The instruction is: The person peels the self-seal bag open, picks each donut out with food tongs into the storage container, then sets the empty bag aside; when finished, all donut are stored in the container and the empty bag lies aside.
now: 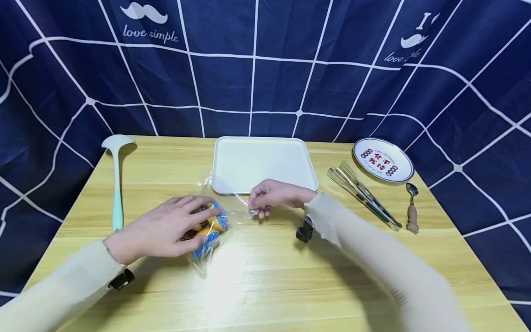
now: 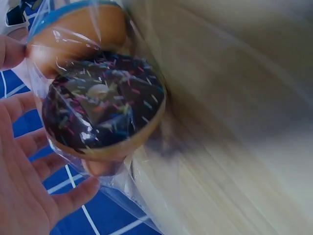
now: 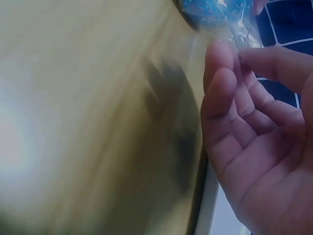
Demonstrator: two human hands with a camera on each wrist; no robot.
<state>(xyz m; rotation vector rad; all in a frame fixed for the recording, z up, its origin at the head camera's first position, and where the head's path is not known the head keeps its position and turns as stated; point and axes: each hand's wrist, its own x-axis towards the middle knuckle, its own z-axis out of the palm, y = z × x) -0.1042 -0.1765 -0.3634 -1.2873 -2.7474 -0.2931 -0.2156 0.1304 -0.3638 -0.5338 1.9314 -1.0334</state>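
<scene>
A clear plastic bag [image 1: 237,216] with several toy-like doughnuts [image 1: 221,217] in it lies left of the table's middle. Blue icing shows on some, and the left wrist view shows a dark chocolate doughnut [image 2: 102,110] with coloured sprinkles. My left hand [image 1: 168,228] rests over the bag from the left, fingers spread and fairly straight across the doughnuts. Between thumb and fingertips, my right hand [image 1: 277,196] pinches the bag's right end, in front of the white tray. The right wrist view shows this pinch close up, with a blue-iced doughnut [image 3: 208,12] beyond it.
Behind the bag lies a white tray [image 1: 263,161]. At the left is a ladle [image 1: 117,184] with a pale green handle. Metal tongs [image 1: 365,196], a printed plate [image 1: 383,160] and a small spoon [image 1: 412,207] lie at the right. A blue curtain [image 1: 224,83] borders the table.
</scene>
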